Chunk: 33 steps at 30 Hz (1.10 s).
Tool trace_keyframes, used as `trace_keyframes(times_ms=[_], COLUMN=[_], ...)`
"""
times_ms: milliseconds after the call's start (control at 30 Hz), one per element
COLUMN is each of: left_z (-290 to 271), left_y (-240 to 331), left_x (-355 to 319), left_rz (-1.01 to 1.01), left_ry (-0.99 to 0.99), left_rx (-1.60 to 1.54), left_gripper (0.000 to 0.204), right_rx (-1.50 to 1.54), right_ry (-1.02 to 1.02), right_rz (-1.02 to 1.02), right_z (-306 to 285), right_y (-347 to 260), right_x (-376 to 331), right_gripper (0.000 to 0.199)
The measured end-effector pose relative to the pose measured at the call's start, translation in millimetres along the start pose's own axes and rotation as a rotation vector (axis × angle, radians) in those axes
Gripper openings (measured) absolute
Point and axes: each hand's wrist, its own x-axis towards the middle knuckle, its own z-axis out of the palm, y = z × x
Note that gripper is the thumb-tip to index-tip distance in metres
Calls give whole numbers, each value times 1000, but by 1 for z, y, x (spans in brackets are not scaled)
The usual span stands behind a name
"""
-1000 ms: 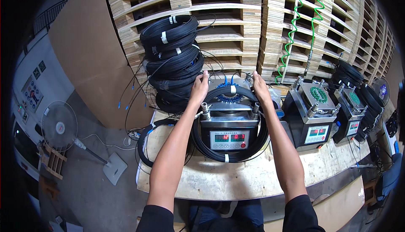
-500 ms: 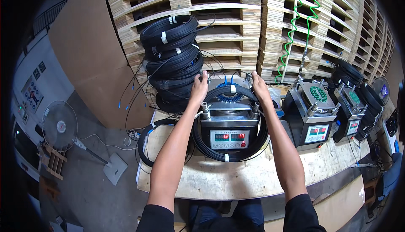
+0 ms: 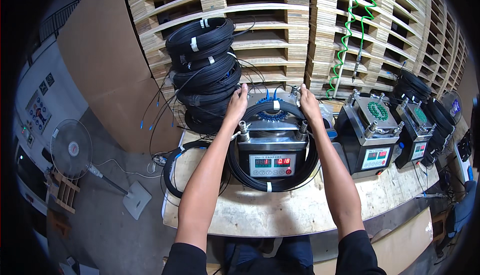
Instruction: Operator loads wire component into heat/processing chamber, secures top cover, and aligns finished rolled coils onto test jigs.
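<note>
A black polishing machine (image 3: 243,151) with a metal top and a red-lit display panel (image 3: 272,165) stands straight in front of me. Round its top plate runs a ring of blue connectors (image 3: 272,117). A coil of black cable (image 3: 268,187), bound with white tape, hangs around the machine's front. My left hand (image 3: 237,107) is closed at the far left corner post (image 3: 249,89), thumb pointing up. Matching it, my right hand (image 3: 309,106) is closed at the far right corner post (image 3: 295,90). Some fingers of both hands are hidden. My forearms pass either side of the coil.
Taped black cable coils (image 3: 207,70) are stacked at the back left. Two similar machines with green connectors, a nearer one (image 3: 370,132) and a farther one (image 3: 415,125), stand to the right. Green spiral hoses (image 3: 367,12) hang before wooden pallets (image 3: 260,30). A fan (image 3: 73,148) is left of the table.
The digits on the front machine's display are different. Both hands stay almost in place at the corner posts. A green hose's lower end has shifted slightly upward.
</note>
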Motion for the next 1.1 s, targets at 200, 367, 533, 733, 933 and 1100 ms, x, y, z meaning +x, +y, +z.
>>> trace_keyframes(times_ms=[200, 367, 533, 733, 933, 1100], left_z=[6, 11, 9, 8, 11, -1], left_y=[-1, -3, -19, -6, -5, -1], left_x=[-1, 2, 18, 10, 2, 1], left_rz=[-5, -52, 16, -38, -10, -34], left_ry=[78, 209, 162, -44, 151, 50], left_rx=[20, 87, 58, -7, 16, 18], left_gripper=[84, 78, 75, 94, 77, 91], right_rx=[35, 106, 163, -3, 90, 128], right_ry=[-45, -48, 4, -1, -92, -63], right_rz=[-12, -49, -92, -11, 47, -8], right_z=[-3, -2, 2, -6, -8, -4], right_y=[-1, 1, 1, 6, -9, -10], right_x=[-1, -2, 1, 3, -7, -6], right_gripper=[63, 61, 61, 64, 69, 69])
